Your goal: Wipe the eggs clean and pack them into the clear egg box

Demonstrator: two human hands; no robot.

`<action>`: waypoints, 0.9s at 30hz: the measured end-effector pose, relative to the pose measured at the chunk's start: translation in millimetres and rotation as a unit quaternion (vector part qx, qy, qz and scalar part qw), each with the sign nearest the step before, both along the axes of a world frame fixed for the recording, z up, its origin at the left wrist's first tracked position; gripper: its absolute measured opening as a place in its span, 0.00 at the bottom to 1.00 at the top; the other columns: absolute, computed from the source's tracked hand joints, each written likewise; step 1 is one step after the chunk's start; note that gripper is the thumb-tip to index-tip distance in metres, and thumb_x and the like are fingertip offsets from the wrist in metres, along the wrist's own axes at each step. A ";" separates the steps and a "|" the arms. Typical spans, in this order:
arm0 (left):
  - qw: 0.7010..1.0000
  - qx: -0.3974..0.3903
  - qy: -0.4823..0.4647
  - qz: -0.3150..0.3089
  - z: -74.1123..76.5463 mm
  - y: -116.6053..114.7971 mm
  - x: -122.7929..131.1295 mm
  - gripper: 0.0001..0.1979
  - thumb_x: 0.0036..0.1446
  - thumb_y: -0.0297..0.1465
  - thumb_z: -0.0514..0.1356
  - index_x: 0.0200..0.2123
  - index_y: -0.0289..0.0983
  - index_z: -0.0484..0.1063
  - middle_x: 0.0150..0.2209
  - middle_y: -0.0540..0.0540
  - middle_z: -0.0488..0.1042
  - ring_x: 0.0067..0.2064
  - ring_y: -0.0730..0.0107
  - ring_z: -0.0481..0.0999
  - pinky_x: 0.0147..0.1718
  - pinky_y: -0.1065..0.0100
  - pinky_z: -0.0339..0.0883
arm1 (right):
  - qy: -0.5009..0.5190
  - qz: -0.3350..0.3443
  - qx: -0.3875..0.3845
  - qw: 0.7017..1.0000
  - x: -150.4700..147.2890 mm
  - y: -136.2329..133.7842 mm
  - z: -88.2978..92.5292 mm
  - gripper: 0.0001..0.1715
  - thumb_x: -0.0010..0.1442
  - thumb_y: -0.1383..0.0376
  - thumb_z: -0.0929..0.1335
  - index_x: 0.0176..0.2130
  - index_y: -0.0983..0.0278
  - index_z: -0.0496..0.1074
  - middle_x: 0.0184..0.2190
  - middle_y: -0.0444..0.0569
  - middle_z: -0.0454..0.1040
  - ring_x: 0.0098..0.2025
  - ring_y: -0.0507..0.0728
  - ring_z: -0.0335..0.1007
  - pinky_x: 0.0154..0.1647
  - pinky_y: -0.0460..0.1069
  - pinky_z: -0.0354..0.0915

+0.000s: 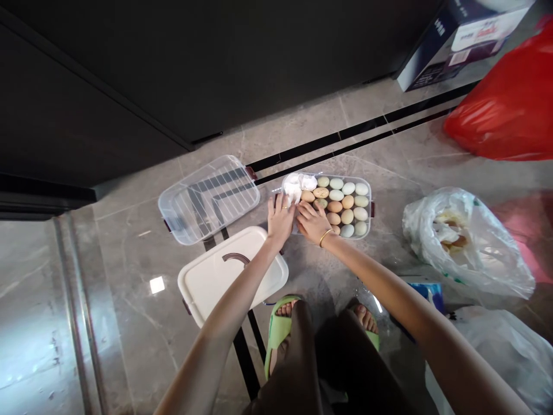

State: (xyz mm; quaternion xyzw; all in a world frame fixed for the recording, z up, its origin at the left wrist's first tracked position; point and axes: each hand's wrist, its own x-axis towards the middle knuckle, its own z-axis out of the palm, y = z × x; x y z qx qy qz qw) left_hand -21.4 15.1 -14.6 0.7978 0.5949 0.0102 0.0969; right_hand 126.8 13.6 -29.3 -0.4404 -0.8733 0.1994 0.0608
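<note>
Centre frame: left hand (280, 219) and right hand (311, 222) on clear plastic tray (345, 177) of brown and pale eggs (341, 206). Fingers blurred, so can't tell the grip. Pressing down could crack shells.

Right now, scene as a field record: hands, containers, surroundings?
left hand: flat on left edge of clear plastic egg tray
right hand: over brown and pale-green eggs, grip unclear
tray far-left corner: crumpled white paper
left of tray: empty clear plastic bin; white lid with brown handle
right: clear plastic bag; red plastic bag
</note>
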 end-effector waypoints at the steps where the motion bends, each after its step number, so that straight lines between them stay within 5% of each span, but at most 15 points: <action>1: 1.000 0.011 0.005 -0.015 3.5 -1.1 -4.1 0.26 0.62 0.25 0.49 0.64 0.31 0.59 0.68 0.33 0.52 0.70 0.46 0.45 0.64 0.40 0.37 | 0.000 0.000 0.001 1.000 -1.8 0.9 -2.1 0.17 0.64 0.67 0.62 0.50 0.68 0.72 0.61 0.59 0.64 0.67 0.64 0.48 0.67 0.67 0.36; 6: 0.988 -0.028 0.037 -0.144 3.5 9.6 -12.5 0.39 0.59 0.36 0.56 0.68 0.24 0.46 0.70 0.33 0.42 0.71 0.53 0.38 0.67 0.46 0.24 | 0.032 -0.029 -0.023 0.999 -4.0 0.8 -7.0 0.20 0.59 0.70 0.64 0.51 0.68 0.71 0.61 0.58 0.64 0.67 0.65 0.48 0.67 0.66 0.39; 11: 0.980 -0.084 0.079 -0.161 -15.1 27.0 -5.4 0.46 0.56 0.46 0.58 0.67 0.22 0.48 0.69 0.30 0.42 0.71 0.51 0.37 0.67 0.48 0.23 | 0.107 -0.110 -0.007 0.988 20.6 -5.2 -0.2 0.20 0.60 0.69 0.62 0.51 0.64 0.72 0.61 0.53 0.65 0.66 0.62 0.52 0.65 0.62 0.48; 15: 0.980 -0.092 0.049 -0.172 -11.2 24.0 -11.7 0.51 0.54 0.51 0.57 0.67 0.19 0.44 0.69 0.28 0.40 0.71 0.50 0.36 0.66 0.47 0.23 | 0.167 -0.223 0.058 0.959 70.6 -20.3 11.8 0.19 0.61 0.66 0.62 0.50 0.65 0.71 0.58 0.57 0.67 0.64 0.62 0.57 0.63 0.61 0.55; 22: 0.985 -0.056 0.055 -0.157 0.4 19.7 -38.6 0.30 0.62 0.29 0.43 0.65 0.24 0.54 0.69 0.33 0.47 0.71 0.57 0.41 0.65 0.42 0.21 | 0.091 -0.426 0.119 0.892 199.5 -124.6 43.3 0.20 0.61 0.59 0.61 0.49 0.65 0.69 0.51 0.58 0.71 0.57 0.63 0.64 0.59 0.62 0.59; 27: 0.980 -0.075 0.114 -0.147 -6.9 26.5 -21.5 0.30 0.58 0.27 0.47 0.62 0.18 0.58 0.68 0.30 0.51 0.71 0.54 0.43 0.66 0.46 0.21 | -0.031 -0.573 0.083 0.815 253.9 -212.3 42.3 0.43 0.53 0.44 0.64 0.55 0.74 0.65 0.51 0.68 0.69 0.55 0.72 0.65 0.57 0.67 0.58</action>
